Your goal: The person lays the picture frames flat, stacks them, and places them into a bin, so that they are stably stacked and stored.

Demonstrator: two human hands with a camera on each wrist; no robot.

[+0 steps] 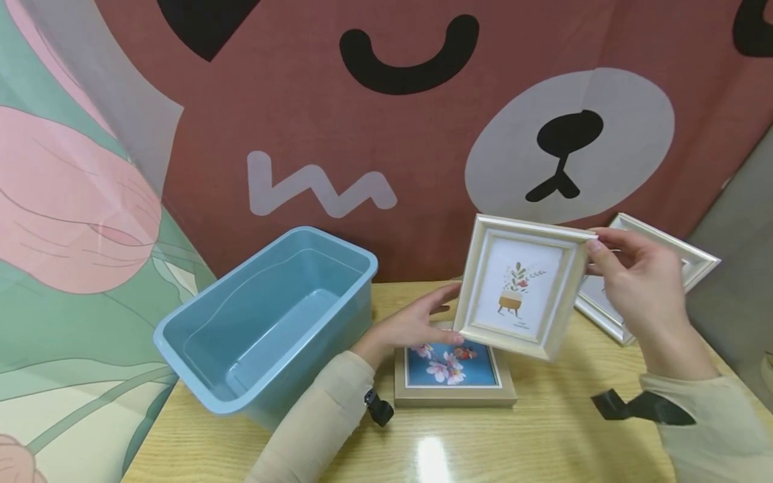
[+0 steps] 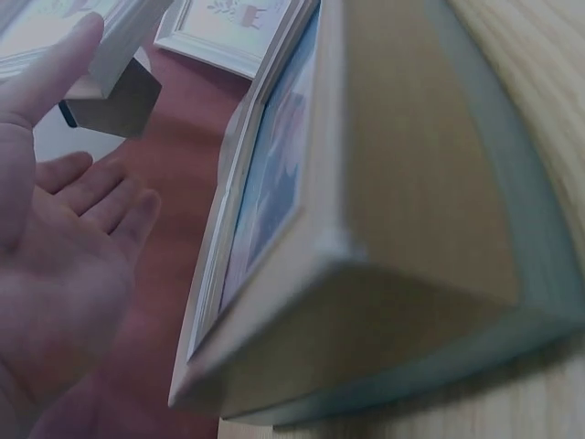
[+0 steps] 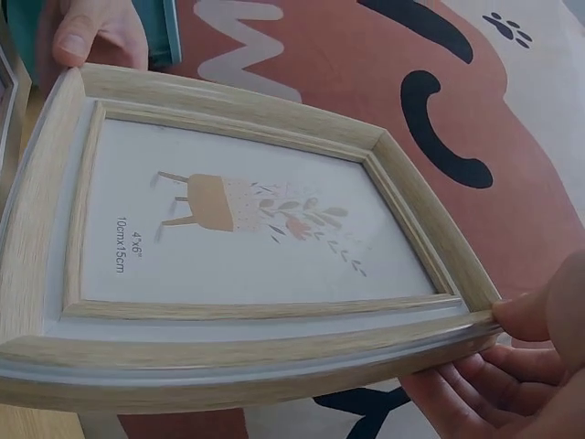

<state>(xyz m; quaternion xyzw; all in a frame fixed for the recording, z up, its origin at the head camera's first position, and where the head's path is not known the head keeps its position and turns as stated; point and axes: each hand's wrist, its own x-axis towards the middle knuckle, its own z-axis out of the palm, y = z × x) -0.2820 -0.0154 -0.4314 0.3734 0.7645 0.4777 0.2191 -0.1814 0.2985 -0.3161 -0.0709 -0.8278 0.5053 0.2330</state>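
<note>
From my remote station I am seeing two beige sleeves (image 1: 329,406) reaching in over the wood-grain counter (image 1: 531,436), a black strap (image 1: 378,407) showing by the left cuff. Just past it, a thick gold-framed blossom picture (image 1: 453,397) is lying face up, its far right part disappearing under the raised potted-plant photo frame (image 1: 513,295). That pale, white-banded frame is hanging tilted above the counter, its printed side facing me. My two hands are standing apart at opposite corners: the left hand (image 1: 417,322) is bringing its thumb to the lower left corner, its other fingers extending loosely, while the right hand (image 1: 643,288) is pinching the upper right corner between thumb and fingers. To the left, a blue plastic bin (image 1: 266,396) is sitting on the counter. Behind the right hand a second white photo frame (image 1: 594,298) is leaning, partly hidden. Farthest off, a bear-face cloth (image 1: 423,134) is filling the background.
</note>
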